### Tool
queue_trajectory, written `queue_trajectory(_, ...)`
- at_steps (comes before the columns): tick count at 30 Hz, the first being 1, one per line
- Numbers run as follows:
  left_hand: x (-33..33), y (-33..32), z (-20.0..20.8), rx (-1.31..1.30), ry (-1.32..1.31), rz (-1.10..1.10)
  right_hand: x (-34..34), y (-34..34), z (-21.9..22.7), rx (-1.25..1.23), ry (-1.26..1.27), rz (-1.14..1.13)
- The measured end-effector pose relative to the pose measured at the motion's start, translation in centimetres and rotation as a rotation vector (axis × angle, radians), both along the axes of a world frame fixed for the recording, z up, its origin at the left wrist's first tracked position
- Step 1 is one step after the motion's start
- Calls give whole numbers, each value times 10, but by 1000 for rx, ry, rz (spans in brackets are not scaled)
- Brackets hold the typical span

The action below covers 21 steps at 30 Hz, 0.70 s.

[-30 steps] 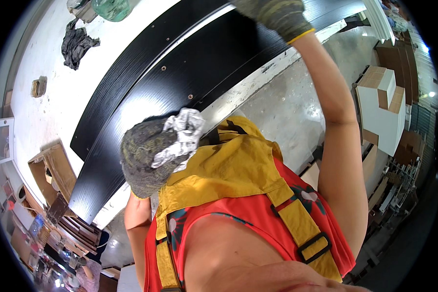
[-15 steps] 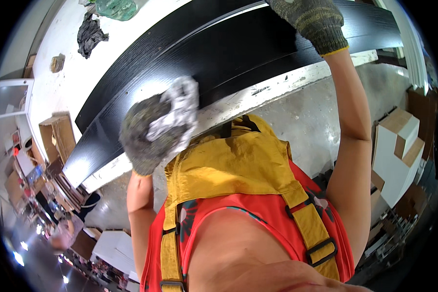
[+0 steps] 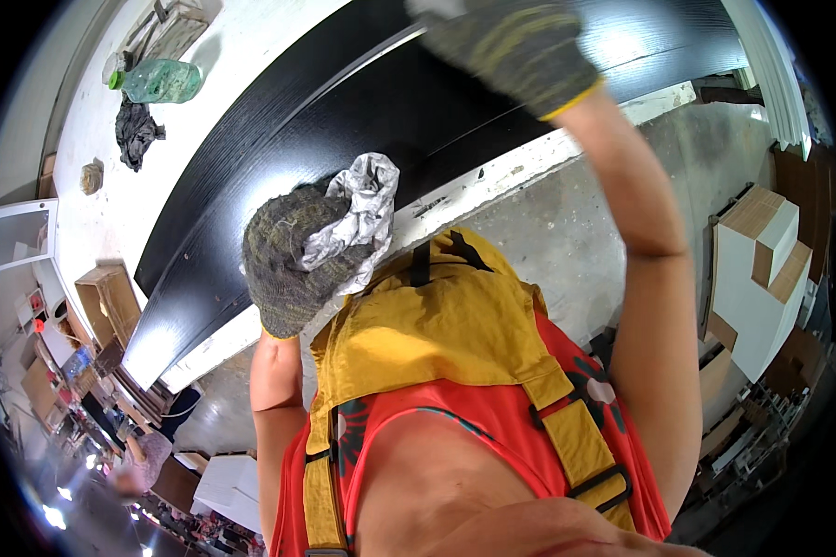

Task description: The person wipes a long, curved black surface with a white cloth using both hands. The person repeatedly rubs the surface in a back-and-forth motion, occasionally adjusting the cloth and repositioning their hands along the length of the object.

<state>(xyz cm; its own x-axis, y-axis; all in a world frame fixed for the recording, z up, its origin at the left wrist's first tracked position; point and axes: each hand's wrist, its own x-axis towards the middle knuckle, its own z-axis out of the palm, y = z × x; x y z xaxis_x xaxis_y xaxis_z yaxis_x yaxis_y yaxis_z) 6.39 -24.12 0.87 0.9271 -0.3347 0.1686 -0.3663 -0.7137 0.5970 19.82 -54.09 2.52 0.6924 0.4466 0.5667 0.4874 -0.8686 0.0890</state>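
Two long black panels with wood grain and curved-looking edges (image 3: 279, 158) lie on a white worktable (image 3: 548, 153), a thin pale gap between them. My left hand (image 3: 288, 269), in a dark grey-green knitted glove, is closed on a crumpled white-and-grey rag (image 3: 367, 200) at the near edge of the panels. Over the far right part of the panels is my right hand (image 3: 511, 56) in a matching glove with a yellow cuff. It is blurred, and the top of the picture cuts off its fingers. Something whitish shows at those fingers; I cannot tell what it is.
On the table at left are a green plastic bottle (image 3: 163, 82), a dark crumpled rag (image 3: 137, 130) and a tape roll (image 3: 92, 176). A wooden box (image 3: 108, 302) stands beyond the panels' left end. White boxes (image 3: 762, 278) sit right; another person (image 3: 144, 455) is far left.
My right hand has moved left across the panels. My left hand, still gripping the rag, has shifted slightly right and nearer. The view has tilted, bringing the whole bottle into sight.
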Motion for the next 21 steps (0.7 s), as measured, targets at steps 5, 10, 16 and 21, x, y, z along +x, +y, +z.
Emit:
queue_trajectory(5,-1,2,-3,-83,3,-71,22,-86,20,154,410,-516)
queue_trajectory(10,3,-2,-1,-143,4,-117,17,-59,19,243,423,-373)
queue_trajectory(16,5,3,-3,-160,22,-142,-4,52,-3,39,229,125)
queue_trajectory(21,6,1,-5,-157,42,-139,1,24,3,70,189,81)
